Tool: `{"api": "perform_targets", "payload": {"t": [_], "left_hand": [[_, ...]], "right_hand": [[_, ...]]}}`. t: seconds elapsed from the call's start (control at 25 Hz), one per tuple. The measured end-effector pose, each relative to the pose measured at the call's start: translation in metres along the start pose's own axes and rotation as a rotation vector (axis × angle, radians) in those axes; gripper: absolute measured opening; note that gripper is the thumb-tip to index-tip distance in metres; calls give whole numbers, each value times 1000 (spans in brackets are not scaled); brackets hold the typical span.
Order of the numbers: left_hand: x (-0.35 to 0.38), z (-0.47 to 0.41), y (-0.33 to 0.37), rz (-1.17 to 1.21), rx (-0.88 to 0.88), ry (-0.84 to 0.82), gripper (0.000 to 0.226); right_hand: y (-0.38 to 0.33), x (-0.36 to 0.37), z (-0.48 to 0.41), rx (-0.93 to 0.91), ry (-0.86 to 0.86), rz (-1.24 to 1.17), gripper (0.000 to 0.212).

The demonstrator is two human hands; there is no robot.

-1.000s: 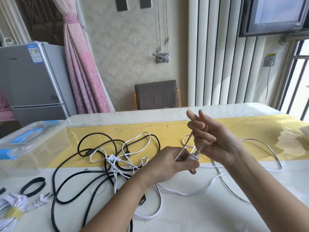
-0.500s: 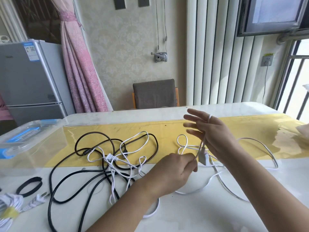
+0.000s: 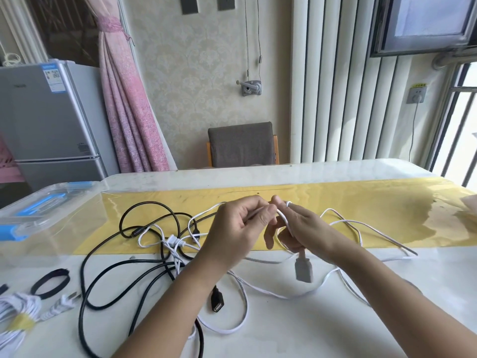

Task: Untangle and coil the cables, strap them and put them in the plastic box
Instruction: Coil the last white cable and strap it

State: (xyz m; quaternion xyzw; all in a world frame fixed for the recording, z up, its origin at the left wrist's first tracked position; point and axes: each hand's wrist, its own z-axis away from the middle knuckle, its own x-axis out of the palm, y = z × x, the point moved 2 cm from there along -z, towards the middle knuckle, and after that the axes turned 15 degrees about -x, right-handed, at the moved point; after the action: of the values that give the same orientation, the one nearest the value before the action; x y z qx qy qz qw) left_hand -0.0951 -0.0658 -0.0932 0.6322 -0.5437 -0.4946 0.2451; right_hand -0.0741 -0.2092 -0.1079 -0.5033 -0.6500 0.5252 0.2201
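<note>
My left hand pinches a flat white cable just above the table's middle. My right hand has that cable looped around its fingers, and the grey plug end dangles below it. The rest of the white cable trails in loose loops to the right and toward me. A black cable lies tangled with another thin white cable on the left. The clear plastic box with blue latches stands at the far left.
A coiled white cable with a yellow strap lies at the near left corner, a black strap ring beside it. A yellow runner crosses the table. A grey chair stands behind the far edge, a fridge at left.
My left hand rose from the table to meet my right hand. The white cable now wraps my right fingers and the plug hangs lower beneath them.
</note>
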Motion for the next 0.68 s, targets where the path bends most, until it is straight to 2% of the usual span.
{"api": "perform_targets", "payload": {"t": [0.08, 0.12, 0.16, 0.24, 0.32, 0.4, 0.56, 0.68], "left_hand": [[-8, -6, -6, 87, -35, 46, 20], [-12, -8, -8, 118, -53, 70, 19], [-15, -10, -10, 116, -54, 103, 20], [-17, -11, -11, 109, -72, 147, 21], [-15, -11, -10, 114, -101, 164, 22], [-12, -11, -8, 111, -115, 167, 22], [-10, -15, -13, 166, -156, 165, 27], [-5, -20, -32, 186, -240, 114, 35]], "right_hand": [[-2, 6, 0, 44, -78, -43, 74], [-2, 9, 1, 58, -137, -70, 78], [0, 11, 2, 68, -204, -92, 76], [1, 10, 4, 81, -322, -148, 57], [3, 5, 4, 114, -331, -277, 46], [1, 1, 7, 117, -393, -431, 47], [-12, 9, 13, 2, -706, -774, 43], [-19, 15, 14, -72, -759, -969, 50]]}}
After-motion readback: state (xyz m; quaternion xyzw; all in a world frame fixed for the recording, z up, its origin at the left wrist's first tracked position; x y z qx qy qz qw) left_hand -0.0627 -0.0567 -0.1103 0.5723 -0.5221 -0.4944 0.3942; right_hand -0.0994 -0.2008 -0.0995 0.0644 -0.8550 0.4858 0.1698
